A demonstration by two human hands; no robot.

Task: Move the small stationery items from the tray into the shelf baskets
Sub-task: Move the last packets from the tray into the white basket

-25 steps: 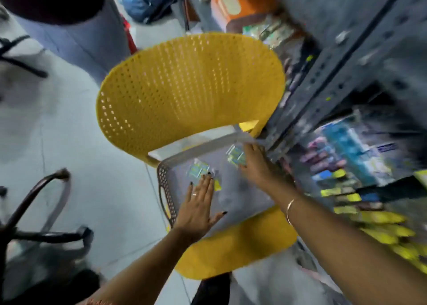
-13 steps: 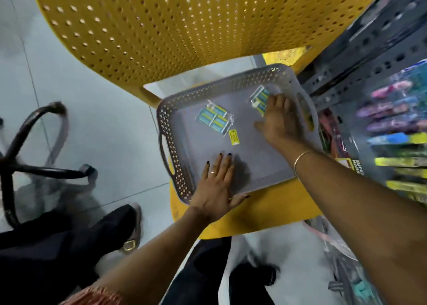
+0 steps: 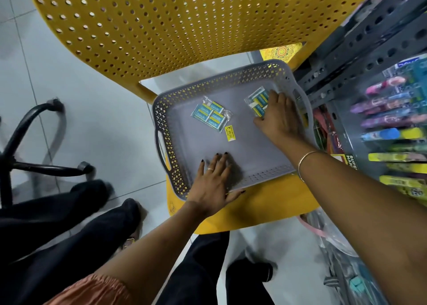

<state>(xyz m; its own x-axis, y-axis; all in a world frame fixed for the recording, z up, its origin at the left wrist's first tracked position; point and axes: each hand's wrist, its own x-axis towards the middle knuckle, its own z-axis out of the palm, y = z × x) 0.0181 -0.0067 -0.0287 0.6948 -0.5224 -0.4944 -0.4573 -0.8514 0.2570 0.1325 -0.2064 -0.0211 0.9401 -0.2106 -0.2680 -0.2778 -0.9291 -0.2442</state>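
Note:
A grey perforated tray (image 3: 172,140) rests on the seat of a yellow chair (image 3: 161,27). Two clear packs of blue-and-yellow erasers lie in it. One eraser pack (image 3: 209,116) sits loose near the tray's middle, with a yellow price sticker (image 3: 230,133) beside it. My right hand (image 3: 280,119) lies over the second eraser pack (image 3: 257,100) at the far right corner, fingers curled onto it; the pack still rests on the tray floor. My left hand (image 3: 213,178) presses flat on the tray's near edge, fingers spread, holding nothing.
A grey metal shelf (image 3: 360,41) stands at the right, filled with coloured pens and markers (image 3: 392,129). A black office chair base (image 3: 30,142) stands on the tiled floor at left. Black-trousered legs and shoes (image 3: 104,214) show below the chair.
The view has dropped and closed in on the tray. My left hand slid from beside the middle pack back to the near edge. My right hand stays on the corner pack.

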